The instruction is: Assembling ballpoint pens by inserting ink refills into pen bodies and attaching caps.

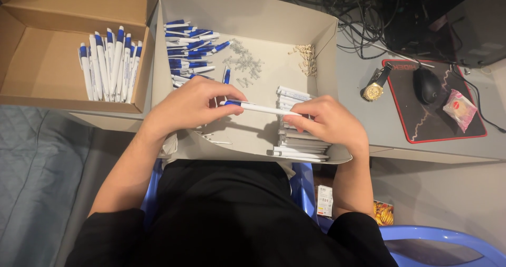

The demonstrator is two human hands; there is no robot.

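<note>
White with a blue end, the pen (259,108) lies level between both hands above the near part of the cardboard tray (327,40). Left hand (191,105) is clamped on its blue end, right hand (327,120) on its white end.

Both bare forearms reach forward from the black-clothed lap, elbows bent and spread wide, wrists angled inward. The left hand (190,102) lies knuckles up, thumb and forefinger pinched together. The right hand (328,120) mirrors it, fingers (305,109) curled inward and closed, near the left.
</note>
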